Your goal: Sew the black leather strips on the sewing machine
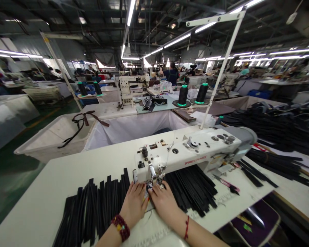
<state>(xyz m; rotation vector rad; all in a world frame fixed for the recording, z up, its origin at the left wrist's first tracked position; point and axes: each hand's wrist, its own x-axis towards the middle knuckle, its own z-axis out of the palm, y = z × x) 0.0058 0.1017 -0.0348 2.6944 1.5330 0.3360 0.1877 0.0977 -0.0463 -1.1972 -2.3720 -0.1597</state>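
A white sewing machine (175,154) stands on the pale table, its needle and presser foot (153,180) low over the bed. Both hands are at the foot, close together. My left hand (134,202) is on its left, fingers bent and pressed down; my right hand (163,201) is on its right, fingertips curled in beside the foot. Whatever lies under the fingertips is hidden. Left of my left hand, a row of narrow black strips (98,206) is spread side by side. More black strips (192,187) lie under the machine arm, right of my right hand.
Pink-handled snips (227,184) lie right of the strips. A thread stand pole (223,65) rises behind the machine. Beyond the table are a white-lined bin (128,128), black thread cones (182,95) and another sewing machine (132,87). Black pieces (275,128) are heaped at right.
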